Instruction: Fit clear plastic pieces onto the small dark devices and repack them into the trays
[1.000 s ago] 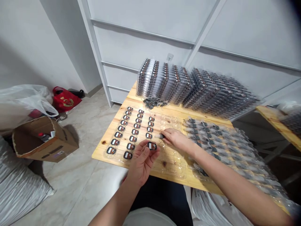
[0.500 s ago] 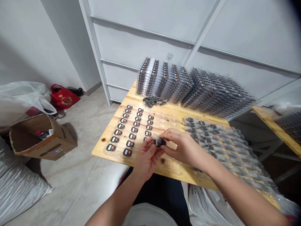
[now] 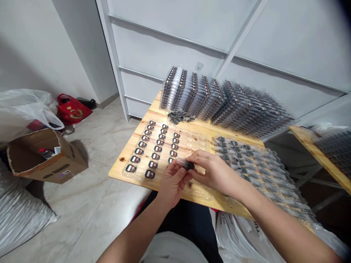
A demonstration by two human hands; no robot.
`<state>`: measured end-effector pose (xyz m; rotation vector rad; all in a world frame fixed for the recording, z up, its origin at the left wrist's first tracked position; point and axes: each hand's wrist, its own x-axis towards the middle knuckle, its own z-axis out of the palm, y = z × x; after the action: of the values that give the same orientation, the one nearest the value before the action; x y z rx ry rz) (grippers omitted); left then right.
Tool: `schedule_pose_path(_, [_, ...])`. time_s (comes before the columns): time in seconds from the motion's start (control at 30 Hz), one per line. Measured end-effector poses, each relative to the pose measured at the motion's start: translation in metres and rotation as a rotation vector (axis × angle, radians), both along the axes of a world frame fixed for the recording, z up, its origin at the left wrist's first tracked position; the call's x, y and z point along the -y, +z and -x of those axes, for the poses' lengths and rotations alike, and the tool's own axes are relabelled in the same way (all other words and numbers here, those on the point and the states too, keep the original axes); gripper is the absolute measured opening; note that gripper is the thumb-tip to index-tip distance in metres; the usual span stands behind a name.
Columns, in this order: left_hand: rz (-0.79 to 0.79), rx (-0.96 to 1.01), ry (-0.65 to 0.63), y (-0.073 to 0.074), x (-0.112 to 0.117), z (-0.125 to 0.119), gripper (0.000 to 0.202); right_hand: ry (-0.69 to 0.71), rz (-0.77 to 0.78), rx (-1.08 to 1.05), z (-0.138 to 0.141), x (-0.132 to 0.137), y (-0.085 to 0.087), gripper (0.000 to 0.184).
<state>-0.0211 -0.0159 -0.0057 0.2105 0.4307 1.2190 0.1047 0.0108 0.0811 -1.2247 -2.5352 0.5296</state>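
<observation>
Between my two hands, above the front of the wooden table [image 3: 118,168], is a small dark piece with a clear plastic part [image 3: 188,165]. My left hand [image 3: 173,180] pinches it from the left, thumb on top. The fingers of my right hand [image 3: 210,166] close on its right end. Beneath and beyond the hands lies a clear plastic tray [image 3: 142,166] with rows of small black oval pieces [image 3: 150,174] bearing white and orange labels. My hands cover part of its third row.
Tall stacks of filled clear trays [image 3: 192,91] line the table's back. Loose dark pieces [image 3: 179,117] lie in front of them. More filled trays [image 3: 252,160] cover the right side. A cardboard box [image 3: 55,160] and a red bag [image 3: 73,109] stand on the floor at left.
Both hands stay nearly in place on the small piece, which has turned slightly, so its pale face shows less. The view has shifted a little.
</observation>
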Motion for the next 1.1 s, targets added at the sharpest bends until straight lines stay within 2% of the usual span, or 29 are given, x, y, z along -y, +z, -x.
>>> schedule_pose_path(0.17, [0.006,-0.016,0.008,0.0,0.0,0.002,0.029,0.022,0.001,0.03,0.0,0.0,0.003,0.003])
schedule_pose_path(0.5, [0.006,-0.024,0.023,0.006,-0.004,-0.004,0.027,0.1,-0.047,-0.001,-0.01,-0.008,0.008,0.023])
schedule_pose_path(0.77, [-0.047,-0.062,-0.015,0.011,-0.014,-0.011,0.035,0.106,0.004,-0.017,-0.023,-0.016,0.013,0.022])
schedule_pose_path(1.1, [-0.036,-0.076,-0.033,0.018,-0.017,-0.01,0.034,0.094,-0.008,-0.023,-0.022,-0.018,0.02,0.024])
